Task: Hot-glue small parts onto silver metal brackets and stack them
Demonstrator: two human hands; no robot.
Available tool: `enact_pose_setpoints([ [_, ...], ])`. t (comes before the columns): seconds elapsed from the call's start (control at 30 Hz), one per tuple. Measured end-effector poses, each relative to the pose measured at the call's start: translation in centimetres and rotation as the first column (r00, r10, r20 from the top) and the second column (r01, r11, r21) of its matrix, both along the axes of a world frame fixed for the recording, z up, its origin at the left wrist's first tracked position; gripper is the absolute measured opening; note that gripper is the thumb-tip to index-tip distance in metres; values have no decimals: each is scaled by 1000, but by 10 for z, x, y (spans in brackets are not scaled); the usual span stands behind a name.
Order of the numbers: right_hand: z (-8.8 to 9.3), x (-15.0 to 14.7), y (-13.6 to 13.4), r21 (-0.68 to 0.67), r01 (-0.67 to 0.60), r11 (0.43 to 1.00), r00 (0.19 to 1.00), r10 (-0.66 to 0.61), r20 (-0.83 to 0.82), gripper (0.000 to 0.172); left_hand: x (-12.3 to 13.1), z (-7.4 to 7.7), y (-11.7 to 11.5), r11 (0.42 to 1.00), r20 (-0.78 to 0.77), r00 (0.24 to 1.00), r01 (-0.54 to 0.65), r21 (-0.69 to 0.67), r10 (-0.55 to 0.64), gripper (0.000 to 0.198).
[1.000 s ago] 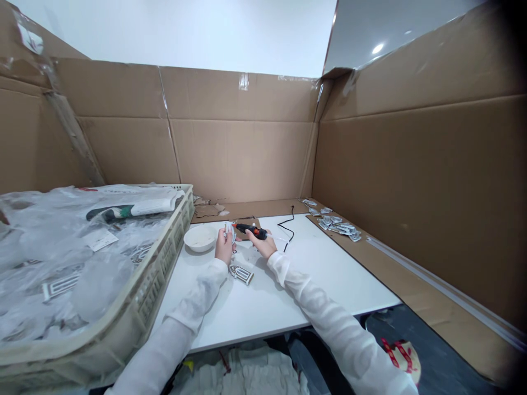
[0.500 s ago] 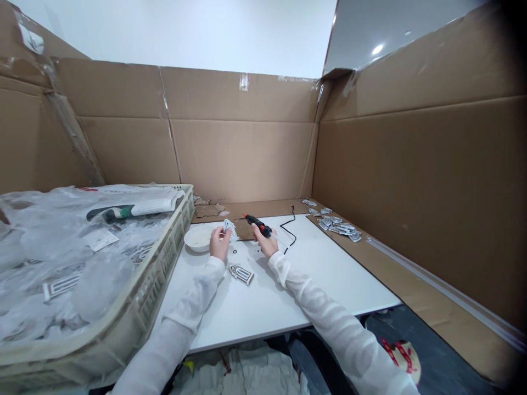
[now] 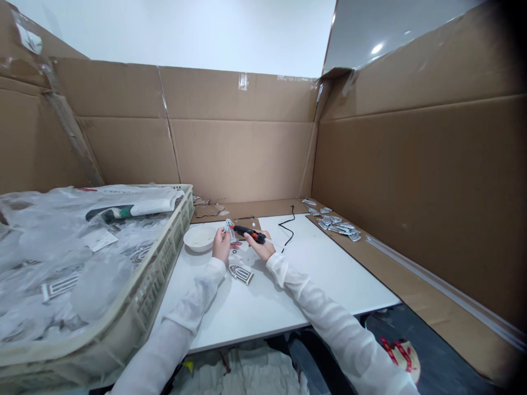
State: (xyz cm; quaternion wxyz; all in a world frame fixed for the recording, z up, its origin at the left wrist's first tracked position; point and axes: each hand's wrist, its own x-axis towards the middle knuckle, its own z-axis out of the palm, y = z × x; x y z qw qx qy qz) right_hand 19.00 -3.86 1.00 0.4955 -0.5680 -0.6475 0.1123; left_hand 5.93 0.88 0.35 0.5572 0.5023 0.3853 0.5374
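Fingers of the left hand (image 3: 221,248) pinch a small pale frame-shaped piece (image 3: 231,232) near the centre of the frame, a little below its middle, holding it up at a tilt. Just to the right of it, the right hand (image 3: 263,248) is wrapped round a black and orange glue gun (image 3: 252,235), whose nozzle points left at the piece; whether the tip touches it cannot be told at this size. From the back of the gun a clear stick (image 3: 275,243) juts toward the right.

Below the hands, an arch-shaped piece (image 3: 241,274) with dark and white detail lies flat on the white table (image 3: 296,302). Left of the left hand stands a shallow white bowl (image 3: 199,240), and right of the gun a black cord (image 3: 290,224) zigzags over the tabletop. Right of centre, a pile of small pieces (image 3: 338,226) rests on a cardboard strip (image 3: 382,253) along the table's edge.

A pale plastic crate (image 3: 162,266) full of clear bags (image 3: 99,288) fills the lower left. Cardboard walls (image 3: 242,156) rise behind and at both sides.
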Motion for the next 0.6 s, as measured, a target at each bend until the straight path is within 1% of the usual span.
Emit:
enact_pose_setpoints([
  [0.17,0,0,1,-11,47,999,999,-47,9,37,1,-2,0,1000,-1,1000,-5,5,5,7],
  [0.47,-2,1,3,-40,48,998,998,-49,-30,40,2,-2,1,1000,4,1000,-5,2,5,9],
  [0.6,-4,1,4,-61,88,994,994,-91,-53,42,2,-1,0,1000,3,1000,-8,6,8,10],
])
